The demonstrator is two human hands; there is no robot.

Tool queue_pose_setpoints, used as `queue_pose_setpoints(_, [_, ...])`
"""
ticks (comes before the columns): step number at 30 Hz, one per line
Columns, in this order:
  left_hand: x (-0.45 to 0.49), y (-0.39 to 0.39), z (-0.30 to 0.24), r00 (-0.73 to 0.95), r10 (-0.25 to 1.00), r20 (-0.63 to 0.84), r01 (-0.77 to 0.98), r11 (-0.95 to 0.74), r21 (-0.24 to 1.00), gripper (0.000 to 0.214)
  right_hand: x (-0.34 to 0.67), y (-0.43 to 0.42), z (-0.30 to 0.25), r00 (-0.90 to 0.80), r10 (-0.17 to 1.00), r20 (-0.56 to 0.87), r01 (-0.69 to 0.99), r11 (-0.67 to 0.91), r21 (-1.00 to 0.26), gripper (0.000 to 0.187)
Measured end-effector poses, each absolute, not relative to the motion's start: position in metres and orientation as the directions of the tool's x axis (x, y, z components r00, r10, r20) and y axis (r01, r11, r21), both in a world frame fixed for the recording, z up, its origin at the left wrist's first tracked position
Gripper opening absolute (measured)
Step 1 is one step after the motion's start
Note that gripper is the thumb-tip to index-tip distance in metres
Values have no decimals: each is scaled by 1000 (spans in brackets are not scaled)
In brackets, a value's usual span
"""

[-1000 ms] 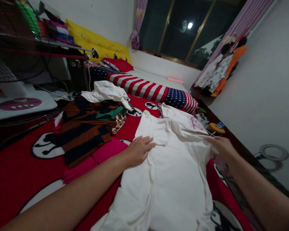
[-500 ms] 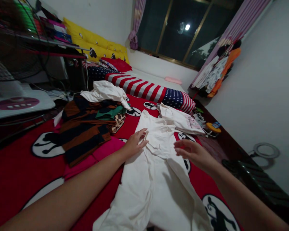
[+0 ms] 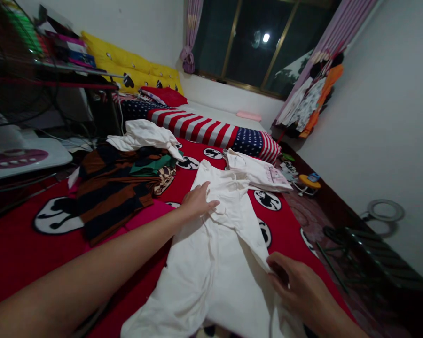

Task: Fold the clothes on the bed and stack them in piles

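A white garment (image 3: 232,253), which looks like a pair of trousers, lies spread lengthwise on a red blanket (image 3: 141,256) with black-and-white figure prints. My left hand (image 3: 197,202) rests on the upper left part of the garment, thumb and fingers apart. Lower down on the other side, my right hand (image 3: 296,281) pinches the garment's right edge between thumb and fingers. Folds run down the cloth from near the left hand. The bottom of the garment runs out of view.
Left lies a pile with a brown-and-navy striped garment (image 3: 116,188) and a white cloth (image 3: 141,134). A folded white shirt (image 3: 259,170) lies beyond the garment. A fan base (image 3: 24,157) stands far left; a dark slatted rack (image 3: 384,253) and a yellow stool (image 3: 309,182) are at right.
My right hand has come down and toward me, from above the cloth to the garment's right edge, which it now grips. The left hand stays at about the same place on the garment.
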State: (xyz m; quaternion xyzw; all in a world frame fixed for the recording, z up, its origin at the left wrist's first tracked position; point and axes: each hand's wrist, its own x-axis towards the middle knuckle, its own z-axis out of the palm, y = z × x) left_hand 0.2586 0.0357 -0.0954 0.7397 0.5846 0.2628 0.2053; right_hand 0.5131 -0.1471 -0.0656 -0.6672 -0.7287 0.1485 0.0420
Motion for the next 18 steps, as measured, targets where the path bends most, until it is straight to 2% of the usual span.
queue_pose_setpoints(3, [267,47,-89,136,987,81,755,-157,637,77,507,-145,-57,-160,983,-94,931,119,-346,16])
queue_pose_setpoints(5, [269,51,-96,99,991,96,716,-137,684,65,502,-144,-53,-210,966,-150,921,143,-362,17])
queue_pose_setpoints(8, [270,45,-112,73,969,236,554,-237,798,49,501,-133,-51,-251,935,-249,910,140,-391,16])
queue_pose_setpoints(10, [270,34,-117,122,909,398,414,-411,812,41,508,-112,-50,-241,951,-195,881,129,-456,20])
queue_pose_setpoints(12, [272,21,-115,267,780,566,328,-626,708,38,518,-80,-49,-189,980,-67,820,120,-559,25])
queue_pose_setpoints(14, [275,9,-109,475,574,667,268,-816,512,34,526,-40,-50,-78,996,37,730,82,-679,27])
queue_pose_setpoints(16, [280,0,-104,680,359,639,199,-930,310,26,531,2,-51,92,994,61,621,-9,-784,28])
queue_pose_setpoints(18, [284,-6,-103,809,209,550,128,-975,182,19,532,39,-53,244,970,24,510,-107,-854,28])
